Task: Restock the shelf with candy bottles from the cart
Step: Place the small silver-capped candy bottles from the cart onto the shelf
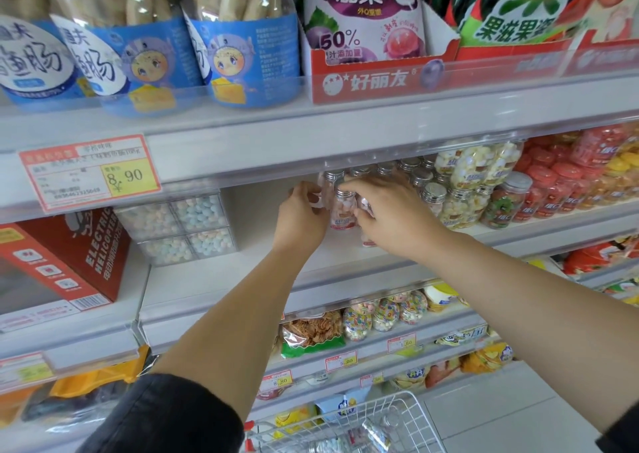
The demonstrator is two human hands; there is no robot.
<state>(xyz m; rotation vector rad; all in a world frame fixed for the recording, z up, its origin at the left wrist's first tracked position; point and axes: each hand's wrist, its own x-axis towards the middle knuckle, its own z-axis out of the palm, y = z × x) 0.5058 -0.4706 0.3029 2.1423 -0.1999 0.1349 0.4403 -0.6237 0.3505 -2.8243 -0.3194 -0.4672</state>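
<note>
Two hands meet on the middle shelf (345, 266) around a clear candy bottle (343, 209) with a silver cap and pink sweets inside; it stands upright on the white shelf board, between the palms. The left hand (302, 216) curls its fingers against the bottle's left side, with a second bottle (328, 184) partly hidden just behind them. The right hand (390, 216) grips the bottle's cap and right side from above, and a further bottle (367, 224) shows under its palm, though whether that one is held cannot be told. Just right of the hands stand rows of silver-capped bottles (435, 197) of pale sweets, then red-lidded jars (560, 183) farther right. To the left, well apart, sit stacked clear boxes (183, 224) of pastel balls and a red carton (79, 255). A price tag (90, 172) reading 8.90 hangs on the rail above. On the top shelf are blue-labelled packs (145, 55) and a red display box (373, 76). Below, nearer, lie bagged snacks (314, 331), and the white wire cart (349, 428) shows at the bottom edge with bottles inside. Dark sleeves (179, 414) cover both upper forearms.
</note>
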